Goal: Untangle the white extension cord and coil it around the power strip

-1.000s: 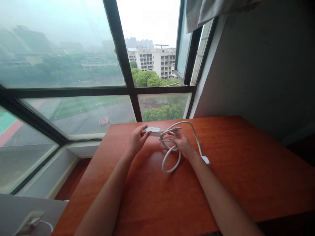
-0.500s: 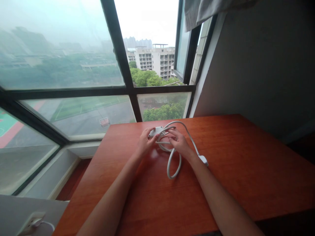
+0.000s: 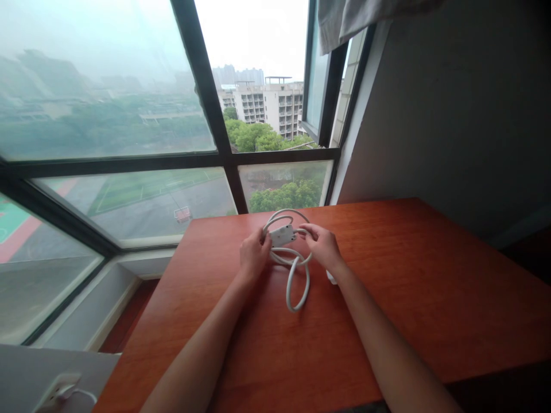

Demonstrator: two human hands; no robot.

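A white extension cord lies in loose loops on the wooden table, its small white socket block between my hands. My left hand is closed at the block's left end, where a loop of cable runs into the fingers; thumb and fingertips press together there. With thumb and fingers my right hand pinches the cable just right of the block, where it leaves the housing. The white plug rests on the table, partly hidden behind my right forearm. One loop lies nearer to me, below the block.
The reddish-brown table reaches to the window frame at the back, with a pane standing open. A grey curtain hangs at upper right beside a dark wall. A wall socket with a plugged-in cord is at lower left.
My right hand has gone from the loops over the block to the cable at its right end. A cable loop has shifted left into my left hand, uncovering the block.
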